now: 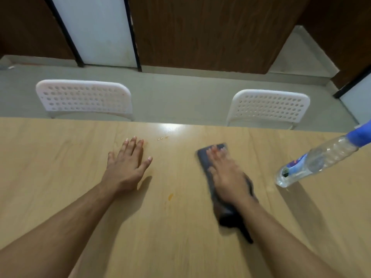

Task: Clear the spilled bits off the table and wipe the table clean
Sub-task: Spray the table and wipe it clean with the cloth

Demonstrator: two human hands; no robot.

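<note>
— Where are the hands?
— The right hand lies flat, fingers extended, pressing a dark cloth onto the counter; it is blurred. The left hand rests open and empty, palm down.
— And the surface?
— Pale wood-grain laminate, glossy near the far edge. An orange smear sits between the arms, small drops farther off.
— Beyond that?
— A clear ribbed plastic bottle with a blue cap stands to the right. Two white perforated chairs, a grey floor, dark wood panels.
</note>
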